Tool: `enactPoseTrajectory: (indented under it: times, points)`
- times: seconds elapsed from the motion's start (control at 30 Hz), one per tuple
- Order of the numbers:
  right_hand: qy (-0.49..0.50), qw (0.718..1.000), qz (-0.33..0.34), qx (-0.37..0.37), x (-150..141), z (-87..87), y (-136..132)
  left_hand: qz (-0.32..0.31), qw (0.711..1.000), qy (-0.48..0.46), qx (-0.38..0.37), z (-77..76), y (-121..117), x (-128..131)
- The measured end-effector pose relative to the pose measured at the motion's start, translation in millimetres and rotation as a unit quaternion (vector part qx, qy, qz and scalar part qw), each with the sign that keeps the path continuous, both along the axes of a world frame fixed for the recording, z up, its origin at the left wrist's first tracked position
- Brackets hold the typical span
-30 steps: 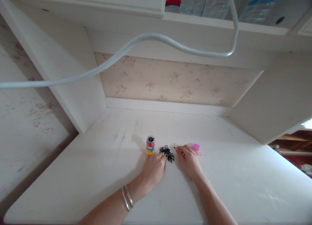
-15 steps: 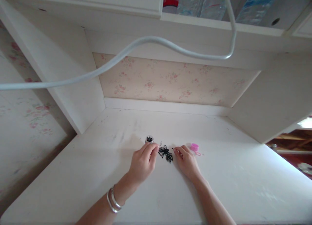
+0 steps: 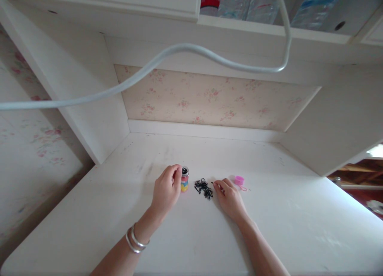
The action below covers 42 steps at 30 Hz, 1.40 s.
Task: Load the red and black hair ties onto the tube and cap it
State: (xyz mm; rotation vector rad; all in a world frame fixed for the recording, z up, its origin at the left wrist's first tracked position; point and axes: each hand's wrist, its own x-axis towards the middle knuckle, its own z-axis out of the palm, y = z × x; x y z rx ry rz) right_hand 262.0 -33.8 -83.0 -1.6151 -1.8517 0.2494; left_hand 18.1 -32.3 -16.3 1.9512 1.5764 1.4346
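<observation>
A small pile of black rubber bands (image 3: 204, 188) lies on the white desk between my hands. Left of it stands a clear jar (image 3: 184, 184) with red, blue and yellow layers, and black bands show at its open top. My left hand (image 3: 167, 188) is closed in a pinch at the jar's mouth; whether a band is between its fingertips is hidden. Just right of the pile, my right hand (image 3: 229, 198) rests on the desk, its thumb and finger pinching a small black rubber band (image 3: 212, 182). Beyond that hand lies a pink lid (image 3: 239, 180) with a loop.
A white cable (image 3: 191, 48) hangs across the upper view. Above the white desk (image 3: 191, 244), a shelf holds several plastic bottles (image 3: 233, 2). White side panels (image 3: 335, 116) and a floral back wall (image 3: 203, 96) enclose the far part.
My left hand has moved left from the pile to the jar's mouth, and the black band seen at its fingertips no longer shows. The jar's side is now uncovered. My right hand has stayed put.
</observation>
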Motion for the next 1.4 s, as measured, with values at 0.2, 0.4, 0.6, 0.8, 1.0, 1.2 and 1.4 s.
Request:
enactPoseTrajectory:
  times: [0.2,0.4,0.6,0.8,1.0,1.2,1.4]
  points:
    - [-0.003,1.000,0.003,-0.004,-0.8,2.9,-1.6,-0.007,1.000,0.004,0.006,1.5,-1.5,0.6]
    - [0.024,1.000,0.008,0.010,-1.0,2.7,-1.9,0.002,1.000,-0.022,-0.011,2.8,-2.0,0.7]
    - [0.128,0.991,0.000,0.045,-18.1,19.8,-2.1,-0.022,0.986,-0.138,-0.096,2.7,1.5,1.1]
    - [0.192,0.978,0.060,0.052,-62.2,68.8,-5.9,-0.059,0.943,-0.277,-0.173,6.6,3.7,2.7]
    - [0.151,0.980,0.115,0.066,-91.1,96.8,3.7,-0.089,0.898,-0.370,-0.220,11.7,4.7,3.9]
    - [0.011,0.989,0.132,0.062,-101.3,102.5,10.3,-0.094,0.892,-0.383,-0.223,13.5,4.3,4.2]
    - [-0.006,0.990,0.141,0.025,-103.6,110.2,14.3,-0.086,0.899,-0.371,-0.216,11.6,5.3,3.5]
